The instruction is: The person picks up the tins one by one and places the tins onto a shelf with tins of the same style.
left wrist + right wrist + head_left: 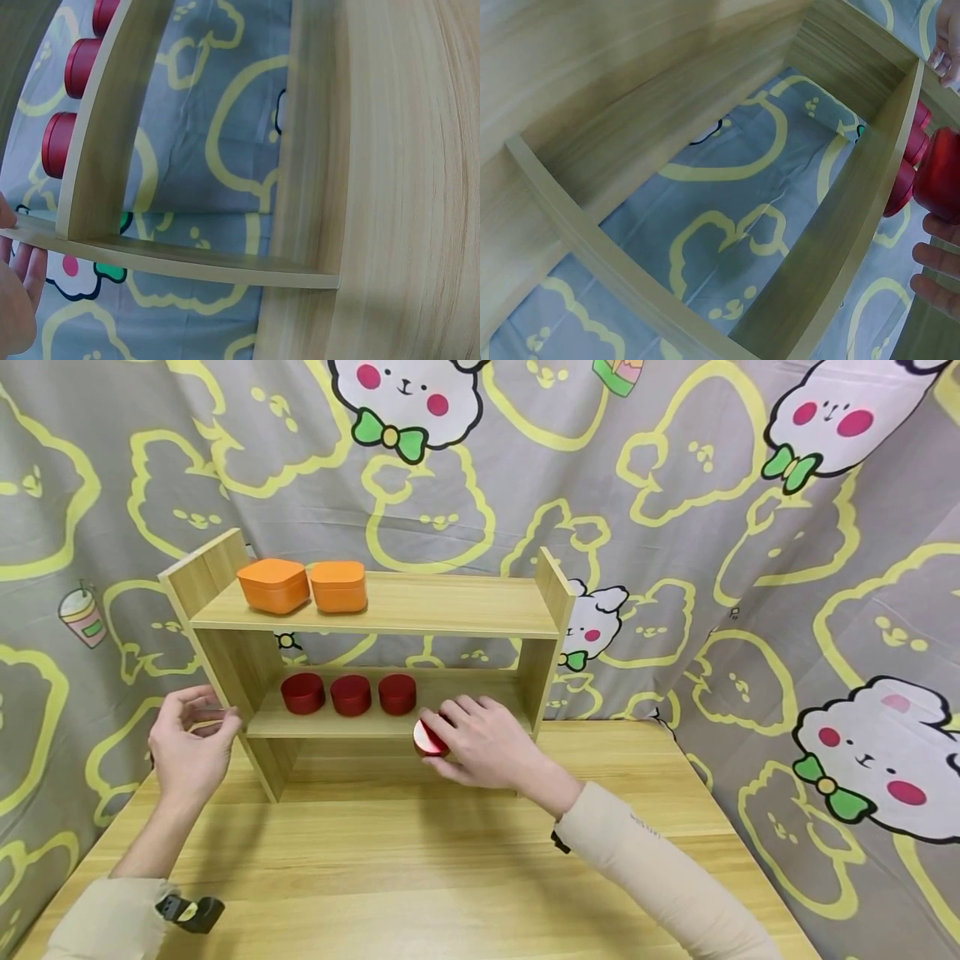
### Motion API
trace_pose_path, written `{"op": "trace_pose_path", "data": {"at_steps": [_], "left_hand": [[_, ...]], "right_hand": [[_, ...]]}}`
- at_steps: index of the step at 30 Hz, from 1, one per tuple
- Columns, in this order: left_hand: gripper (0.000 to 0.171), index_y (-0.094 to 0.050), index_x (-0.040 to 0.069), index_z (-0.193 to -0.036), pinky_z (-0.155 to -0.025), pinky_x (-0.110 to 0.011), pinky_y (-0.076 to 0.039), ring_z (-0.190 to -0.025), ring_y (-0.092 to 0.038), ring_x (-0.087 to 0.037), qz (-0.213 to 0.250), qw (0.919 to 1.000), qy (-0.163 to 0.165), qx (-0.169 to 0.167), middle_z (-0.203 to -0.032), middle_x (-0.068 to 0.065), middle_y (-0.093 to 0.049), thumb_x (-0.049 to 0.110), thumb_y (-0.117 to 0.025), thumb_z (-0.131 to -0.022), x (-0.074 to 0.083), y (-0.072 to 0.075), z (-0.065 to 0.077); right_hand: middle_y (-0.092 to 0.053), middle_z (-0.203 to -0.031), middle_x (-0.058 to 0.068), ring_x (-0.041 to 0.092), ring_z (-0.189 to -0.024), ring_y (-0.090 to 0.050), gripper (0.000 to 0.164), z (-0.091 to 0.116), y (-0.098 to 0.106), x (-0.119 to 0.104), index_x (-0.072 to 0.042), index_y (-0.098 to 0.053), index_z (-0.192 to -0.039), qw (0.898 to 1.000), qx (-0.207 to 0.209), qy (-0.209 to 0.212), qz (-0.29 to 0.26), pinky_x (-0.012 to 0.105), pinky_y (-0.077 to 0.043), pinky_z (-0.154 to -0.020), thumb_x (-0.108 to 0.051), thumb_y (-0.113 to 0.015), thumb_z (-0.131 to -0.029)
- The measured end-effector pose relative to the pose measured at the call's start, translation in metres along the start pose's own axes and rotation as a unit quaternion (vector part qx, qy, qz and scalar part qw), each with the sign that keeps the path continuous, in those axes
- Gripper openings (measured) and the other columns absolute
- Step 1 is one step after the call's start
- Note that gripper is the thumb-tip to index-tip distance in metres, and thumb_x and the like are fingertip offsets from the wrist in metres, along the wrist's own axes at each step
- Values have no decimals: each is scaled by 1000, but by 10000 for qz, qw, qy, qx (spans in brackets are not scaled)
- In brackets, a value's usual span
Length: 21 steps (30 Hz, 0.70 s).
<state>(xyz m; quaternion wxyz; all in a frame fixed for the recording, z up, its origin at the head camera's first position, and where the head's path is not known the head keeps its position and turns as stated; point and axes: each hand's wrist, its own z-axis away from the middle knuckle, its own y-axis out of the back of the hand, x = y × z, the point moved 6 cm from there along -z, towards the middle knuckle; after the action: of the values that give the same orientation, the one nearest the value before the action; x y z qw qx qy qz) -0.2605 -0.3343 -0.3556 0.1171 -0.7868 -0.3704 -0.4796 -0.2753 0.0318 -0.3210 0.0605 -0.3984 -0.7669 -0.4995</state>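
My right hand [480, 743] holds a red round tin [429, 737] in front of the middle board, its glossy face tilted toward me; the right wrist view shows that red tin [939, 176] beside the fingers [937, 259]. Three more red tins [351, 695] stand in a row on the middle board of a small wooden shelf [450, 606], left of this hand. At the shelf's left side panel [213, 647], my left hand [193, 743] grips the front edge, thumb on one side and fingers [30, 274] on the other in the left wrist view.
Two orange boxes [339, 587] sit at the left of the top board. The shelf stands on a wooden table [420, 877], close to a patterned grey curtain [675, 568] that hangs behind and at the sides.
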Motion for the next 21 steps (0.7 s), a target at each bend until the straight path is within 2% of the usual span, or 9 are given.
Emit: {"op": "trace_pose_path", "data": {"at_steps": [7, 14, 21], "left_hand": [[35, -67, 14, -120, -73, 2, -51, -82, -61, 14, 4, 10000, -4, -4, -98, 23, -58, -2, -70, -89, 0, 0, 0], [35, -67, 14, -120, -73, 2, -52, -82, -62, 14, 43, 10000, -19, -2, -97, 23, -59, -2, -70, -89, 2, 0, 1], [35, -67, 13, -120, -73, 2, -52, -82, -61, 14, 2, 10000, -15, 13, -97, 24, -58, -2, -70, -89, 1, 0, 1]], "right_hand": [[-71, -106, 0, 19, -93, -70, 58, -4, -3, 6, -17, -65, -135, 9999, 36, -97, 11, 31, -61, -73, -60, -64, -96], [-71, -106, -1, 18, -91, -70, 54, -6, -7, 10, -17, -65, -134, 9998, 77, -142, 115, 30, -61, -72, -58, -59, -99], [-71, -107, -1, 18, -91, -71, 53, -9, -15, 18, -18, -66, -131, 9995, -1, -271, 144, 30, -62, -73, -58, -62, -97]]}}
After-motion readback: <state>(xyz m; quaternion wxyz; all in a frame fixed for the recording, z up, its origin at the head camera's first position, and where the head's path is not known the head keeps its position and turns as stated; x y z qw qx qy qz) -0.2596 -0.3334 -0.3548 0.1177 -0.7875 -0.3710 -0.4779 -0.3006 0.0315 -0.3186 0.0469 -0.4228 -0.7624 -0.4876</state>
